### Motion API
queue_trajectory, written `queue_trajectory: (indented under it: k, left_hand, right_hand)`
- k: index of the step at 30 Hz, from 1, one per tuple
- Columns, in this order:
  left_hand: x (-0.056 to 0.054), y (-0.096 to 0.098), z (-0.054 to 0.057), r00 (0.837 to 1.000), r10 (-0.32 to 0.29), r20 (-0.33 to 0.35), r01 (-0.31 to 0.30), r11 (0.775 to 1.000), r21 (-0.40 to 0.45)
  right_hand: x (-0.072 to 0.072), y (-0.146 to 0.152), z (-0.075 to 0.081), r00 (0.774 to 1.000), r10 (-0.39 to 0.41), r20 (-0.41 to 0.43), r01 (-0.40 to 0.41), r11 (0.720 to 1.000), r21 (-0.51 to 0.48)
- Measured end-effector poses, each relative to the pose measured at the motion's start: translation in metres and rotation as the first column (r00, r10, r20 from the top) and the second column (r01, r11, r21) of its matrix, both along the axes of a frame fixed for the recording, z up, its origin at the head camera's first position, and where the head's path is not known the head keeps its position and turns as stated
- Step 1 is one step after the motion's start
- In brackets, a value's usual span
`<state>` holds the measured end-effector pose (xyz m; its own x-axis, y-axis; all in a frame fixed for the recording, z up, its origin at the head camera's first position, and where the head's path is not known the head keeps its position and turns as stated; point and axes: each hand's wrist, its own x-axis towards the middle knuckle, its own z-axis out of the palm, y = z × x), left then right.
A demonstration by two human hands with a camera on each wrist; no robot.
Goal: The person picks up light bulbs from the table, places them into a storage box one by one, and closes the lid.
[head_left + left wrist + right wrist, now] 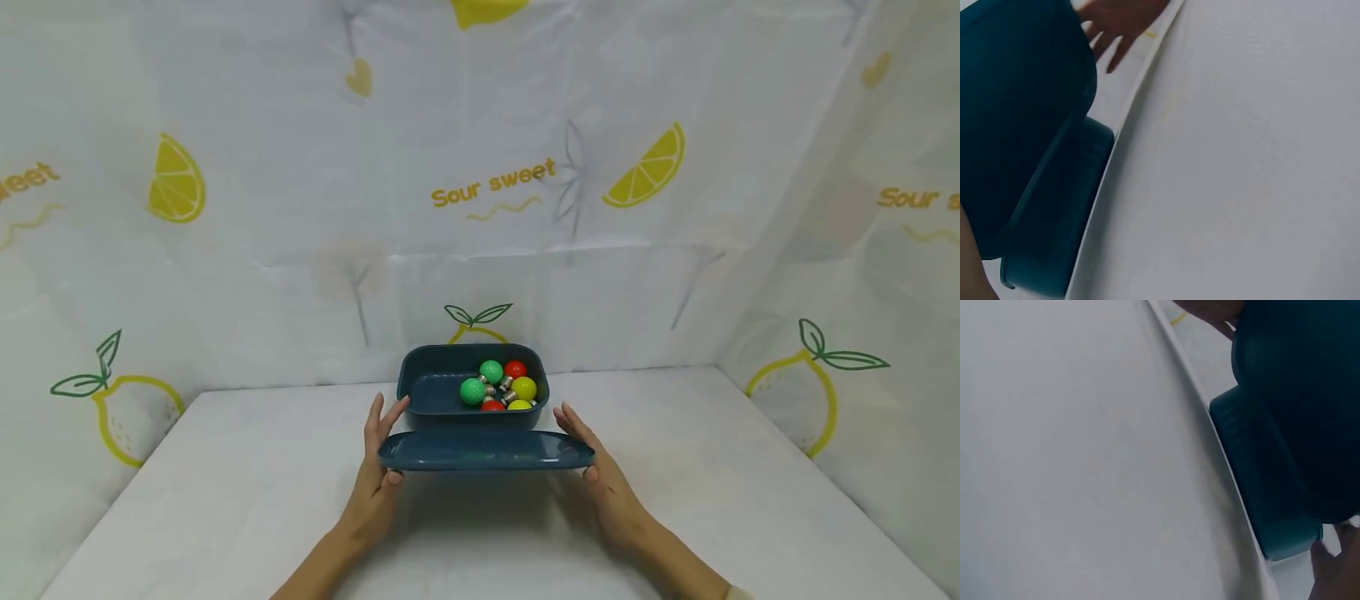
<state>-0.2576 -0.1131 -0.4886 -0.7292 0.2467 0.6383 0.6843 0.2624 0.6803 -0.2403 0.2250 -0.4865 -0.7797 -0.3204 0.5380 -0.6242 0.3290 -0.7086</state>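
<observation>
A dark blue lid [486,451] is held up off the table between both hands, its long side running left to right. My left hand [372,498] pinches its left end, thumb on the near side and fingers stretched out beyond. At the other end, my right hand [613,493] grips it in much the same way. Just behind the lid stands a matching dark blue box [435,392], uncovered. Small bulbs with metal screw bases lie in its right half: green [472,391], red [515,368] and yellow [524,387]. Both wrist views show the lid [1016,112] near the box [1266,494].
The box stands on a white-covered table [225,483], close to its back edge. A white cloth [300,200] printed with lemons and lettering hangs behind and along both sides.
</observation>
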Motion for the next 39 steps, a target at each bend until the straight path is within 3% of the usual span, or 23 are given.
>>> queue_trajectory:
  k: [4,7,11,14,17,20,23,28,33,39]
  left_hand:
    - [-0.005,0.003,0.019,0.994,0.079,-0.073,-0.08,0.997,-0.02]
    - [-0.018,0.007,0.036,0.977,0.086,-0.194,-0.087,0.996,0.005]
    - [-0.036,0.015,0.062,0.949,0.1,-0.299,-0.075,0.993,0.094]
    - [-0.043,0.019,0.083,0.942,0.143,-0.304,-0.093,0.98,0.174]
    - [-0.047,0.024,0.1,0.945,0.165,-0.282,-0.094,0.964,0.249]
    - [-0.046,0.031,0.112,0.956,0.158,-0.247,-0.071,0.941,0.33]
    - [-0.045,0.036,0.119,0.95,0.178,-0.258,-0.068,0.92,0.385]
    - [-0.046,0.037,0.122,0.897,0.236,-0.372,-0.091,0.925,0.369]
    - [-0.046,0.031,0.12,0.858,0.264,-0.44,-0.116,0.935,0.335]
    - [-0.045,0.028,0.123,0.789,0.321,-0.524,-0.21,0.942,0.261]
  right_hand:
    - [-0.009,-0.015,0.02,0.999,0.008,0.051,0.0,0.987,-0.158]
    - [-0.022,-0.026,0.036,0.998,-0.033,-0.057,0.017,0.963,-0.269]
    - [-0.037,-0.038,0.063,0.975,-0.068,-0.21,-0.016,0.927,-0.375]
    - [-0.045,-0.045,0.086,0.966,-0.068,-0.248,-0.043,0.908,-0.416]
    - [-0.051,-0.048,0.106,0.941,-0.13,-0.314,-0.016,0.906,-0.423]
    - [-0.053,-0.05,0.119,0.901,-0.224,-0.371,0.046,0.901,-0.43]
    - [-0.052,-0.052,0.124,0.874,-0.275,-0.401,0.08,0.894,-0.44]
    - [-0.051,-0.055,0.123,0.824,-0.335,-0.456,0.135,0.899,-0.416]
    - [-0.049,-0.056,0.125,0.775,-0.327,-0.541,0.126,0.919,-0.375]
    - [-0.047,-0.055,0.127,0.726,-0.352,-0.591,0.178,0.926,-0.333]
